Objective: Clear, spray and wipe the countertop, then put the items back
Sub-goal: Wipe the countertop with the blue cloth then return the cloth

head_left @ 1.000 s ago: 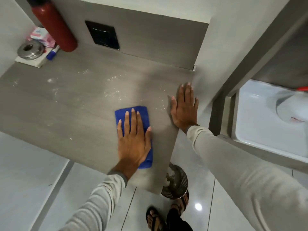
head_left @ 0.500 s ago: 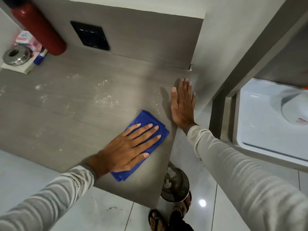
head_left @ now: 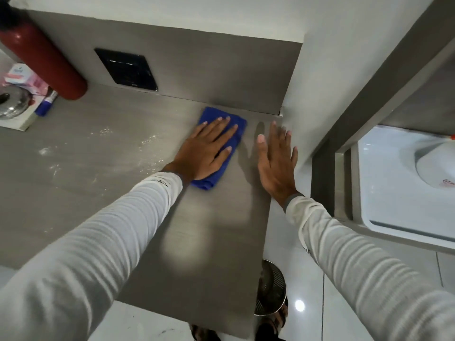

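The grey countertop [head_left: 103, 193] fills the left and middle of the head view, with white spray specks on its left half. A folded blue cloth [head_left: 235, 120] lies at the counter's back right corner, close to the backsplash. My left hand [head_left: 204, 153] presses flat on the cloth, fingers spread and pointing up-right. My right hand [head_left: 277, 163] rests flat on the counter's right edge beside the wall, fingers apart, holding nothing.
A red cylinder [head_left: 41, 57] leans at the back left. Beside it sit a metal lid [head_left: 11, 104], a pink packet [head_left: 24, 78] and a blue marker [head_left: 46, 104]. A black panel [head_left: 126, 70] is set in the backsplash. A white sink [head_left: 384, 188] lies right. A metal bin [head_left: 272, 289] stands below.
My left hand has slid the blue cloth from the counter's front edge away toward the back right corner. My right hand stayed on the right edge, shifting slightly forward.
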The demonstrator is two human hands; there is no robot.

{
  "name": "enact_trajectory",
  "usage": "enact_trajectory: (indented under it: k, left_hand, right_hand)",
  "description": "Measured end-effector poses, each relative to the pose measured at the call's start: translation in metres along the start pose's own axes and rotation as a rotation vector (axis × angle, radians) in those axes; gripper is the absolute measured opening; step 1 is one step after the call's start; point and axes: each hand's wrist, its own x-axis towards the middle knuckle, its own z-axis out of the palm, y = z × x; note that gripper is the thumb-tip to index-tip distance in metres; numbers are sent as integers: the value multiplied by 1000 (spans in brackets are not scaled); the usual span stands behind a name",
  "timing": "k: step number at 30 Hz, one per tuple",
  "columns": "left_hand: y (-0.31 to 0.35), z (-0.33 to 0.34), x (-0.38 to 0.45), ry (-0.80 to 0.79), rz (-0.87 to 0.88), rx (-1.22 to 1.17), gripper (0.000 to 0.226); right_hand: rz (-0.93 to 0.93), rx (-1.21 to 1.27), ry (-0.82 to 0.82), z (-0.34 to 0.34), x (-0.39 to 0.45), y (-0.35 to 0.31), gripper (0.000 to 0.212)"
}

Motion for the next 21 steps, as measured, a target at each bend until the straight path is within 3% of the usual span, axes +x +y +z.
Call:
enact_trajectory:
  k: [2, 5, 10, 12, 15, 18, 21]
  left_hand:
    - [-9, 5, -3, 34, -198, -46, 56]
    - [-37, 7, -18, 44, -322, -66, 58]
    - [-67, 7, -75, 85, -433, -57, 60]
    - [-49, 7, -94, 74, -314, -65, 62]
    - [-43, -2, -100, 21, 47, -107, 62]
    - [-51, -9, -79, -44, 350, -119, 60]
    - [-48, -8, -36, -89, 539, -73, 57]
  right_hand:
    - [-40, -225, -3, 13, -3, -4, 72]
    - [-65, -567, 24, 26, -8, -7, 77]
    - [-18, -614, 75, 34, -17, -14, 81]
    - [1, -557, 97, 30, -17, -15, 82]
    - [-40, -367, 173, 23, -20, -18, 81]
    - [-87, -169, 229, 20, -23, -17, 83]
    - [-23, -72, 291, 21, -22, -11, 90]
